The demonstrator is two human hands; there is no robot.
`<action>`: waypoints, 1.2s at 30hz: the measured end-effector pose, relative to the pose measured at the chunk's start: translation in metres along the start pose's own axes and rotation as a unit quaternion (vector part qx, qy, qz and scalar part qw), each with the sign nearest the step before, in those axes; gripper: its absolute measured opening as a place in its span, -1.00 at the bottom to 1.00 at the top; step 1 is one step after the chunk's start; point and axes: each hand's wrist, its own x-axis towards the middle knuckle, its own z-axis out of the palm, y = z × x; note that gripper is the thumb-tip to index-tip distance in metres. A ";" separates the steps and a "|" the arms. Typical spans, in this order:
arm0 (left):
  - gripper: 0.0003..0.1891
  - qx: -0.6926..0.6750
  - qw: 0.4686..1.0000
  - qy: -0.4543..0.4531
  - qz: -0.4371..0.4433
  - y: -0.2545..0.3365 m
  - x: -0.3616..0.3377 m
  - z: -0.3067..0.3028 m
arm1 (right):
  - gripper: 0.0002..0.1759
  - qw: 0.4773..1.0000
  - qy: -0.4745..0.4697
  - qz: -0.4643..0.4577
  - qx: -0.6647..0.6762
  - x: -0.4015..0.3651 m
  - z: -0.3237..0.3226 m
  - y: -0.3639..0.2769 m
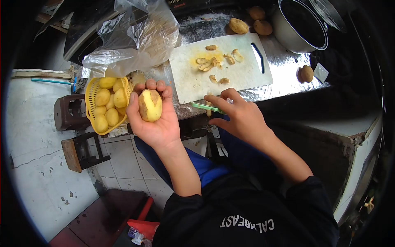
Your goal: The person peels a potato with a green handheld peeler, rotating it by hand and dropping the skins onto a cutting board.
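Observation:
My left hand [158,119] is wrapped round a partly peeled potato [151,106]; brown skin remains on its upper and left sides, and yellow flesh shows on the front. In my right hand [238,113] is a green-handled peeler [205,107], held just off the near edge of a white cutting board [251,80]. A strip of peel hangs by the peeler. Several potato peelings [210,64] lie on the board, which has a yellowish wet patch. Left of my left hand, a yellow basket [88,99] holds several peeled potatoes [112,117].
Unpeeled potatoes [238,26] sit behind the board, and another brown potato [307,73] lies to its right. A large pot [284,29] stands at the back right. A clear plastic bag [135,37] covers the back left. Stools [72,113] stand on the floor at left.

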 end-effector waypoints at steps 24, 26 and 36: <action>-0.67 0.007 0.998 0.042 -0.042 -0.019 -0.018 0.010 | -0.64 0.964 0.050 0.058 0.255 0.030 -0.025 -0.032; -0.67 0.004 0.996 0.070 -0.048 -0.028 -0.024 0.021 | -0.52 0.962 0.054 -0.007 0.267 0.030 -0.029 -0.053; -0.37 0.287 0.940 -0.073 -0.168 -0.020 -0.026 0.023 | -0.39 0.978 0.079 -0.068 0.182 0.031 -0.043 -0.046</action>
